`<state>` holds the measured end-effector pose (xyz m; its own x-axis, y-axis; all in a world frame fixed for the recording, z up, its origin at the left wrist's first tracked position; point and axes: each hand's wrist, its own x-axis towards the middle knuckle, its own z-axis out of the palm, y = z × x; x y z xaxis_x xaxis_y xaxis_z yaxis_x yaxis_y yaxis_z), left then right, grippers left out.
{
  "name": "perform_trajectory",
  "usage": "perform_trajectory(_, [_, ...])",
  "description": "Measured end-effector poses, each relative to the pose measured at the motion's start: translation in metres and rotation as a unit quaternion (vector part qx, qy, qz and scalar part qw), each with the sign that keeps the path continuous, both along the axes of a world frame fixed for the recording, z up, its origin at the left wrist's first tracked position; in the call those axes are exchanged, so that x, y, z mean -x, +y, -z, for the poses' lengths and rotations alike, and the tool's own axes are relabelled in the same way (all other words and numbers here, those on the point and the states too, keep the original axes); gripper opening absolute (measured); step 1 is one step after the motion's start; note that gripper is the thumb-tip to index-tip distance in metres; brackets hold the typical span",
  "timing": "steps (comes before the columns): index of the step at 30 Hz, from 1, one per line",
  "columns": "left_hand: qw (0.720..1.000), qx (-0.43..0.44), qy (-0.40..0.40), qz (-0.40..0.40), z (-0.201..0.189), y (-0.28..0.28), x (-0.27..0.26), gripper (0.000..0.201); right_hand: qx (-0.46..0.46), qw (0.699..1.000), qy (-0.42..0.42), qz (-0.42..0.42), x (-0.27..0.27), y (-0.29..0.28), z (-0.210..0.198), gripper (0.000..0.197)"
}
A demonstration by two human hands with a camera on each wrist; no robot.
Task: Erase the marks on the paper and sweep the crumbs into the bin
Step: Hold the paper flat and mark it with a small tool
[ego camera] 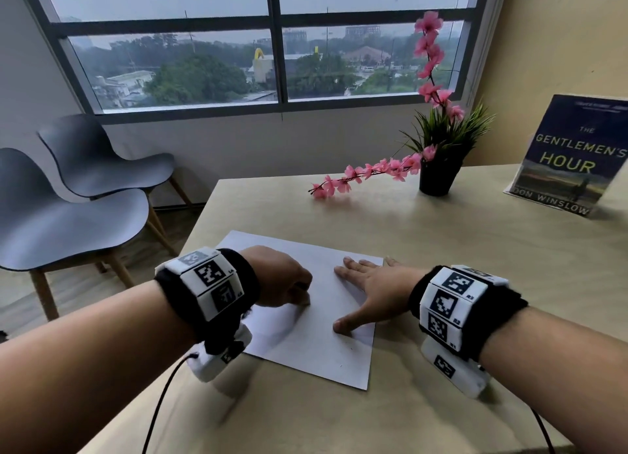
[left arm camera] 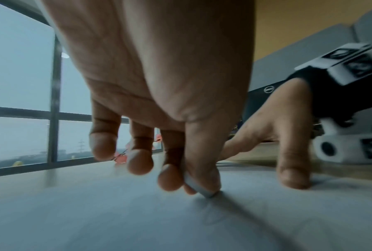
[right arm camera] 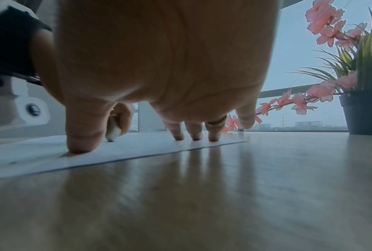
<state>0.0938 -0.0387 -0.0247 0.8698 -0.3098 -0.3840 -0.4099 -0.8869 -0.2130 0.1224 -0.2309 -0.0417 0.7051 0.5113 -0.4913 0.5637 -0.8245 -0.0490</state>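
Note:
A white sheet of paper [ego camera: 307, 346] lies on the wooden table [ego camera: 441, 249], also seen as paper [left arm camera: 95, 212] and paper [right arm camera: 41, 152]. My left hand [ego camera: 285, 280] is curled over the sheet and pinches a small white eraser [left arm camera: 197, 186] between thumb and forefinger, its tip touching the paper. From the right wrist view the eraser [right arm camera: 113, 131] shows behind the thumb. My right hand [ego camera: 367, 287] lies flat with fingers spread, pressing the paper's right side down; its fingertips [right arm camera: 194, 135] touch the sheet. Faint marks show near the eraser. No bin is in view.
A black pot with a plant and pink flowers [ego camera: 438, 171] stands at the back of the table, one flower spray trailing left. A book [ego camera: 571, 157] stands propped at the far right. Two grey chairs [ego camera: 78, 198] sit left of the table under a window.

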Motion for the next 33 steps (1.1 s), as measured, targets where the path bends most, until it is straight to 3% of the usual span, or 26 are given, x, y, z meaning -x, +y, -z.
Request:
perform_trajectory(17, [1.0,0.005,0.02,0.021,-0.004,-0.021,-0.001,0.035,0.001,1.0,-0.002,-0.003,0.0,0.0,0.0,0.108])
perform_trajectory(21, [1.0,-0.002,-0.004,0.0,-0.007,-0.022,-0.004,0.034,0.003,1.0,-0.004,-0.002,0.001,0.0,0.002,0.108])
perform_trajectory(33, [0.999,-0.011,0.028,0.016,-0.007,-0.008,0.008,0.032,0.006,1.0,0.003,-0.006,-0.001,-0.001,0.001,0.109])
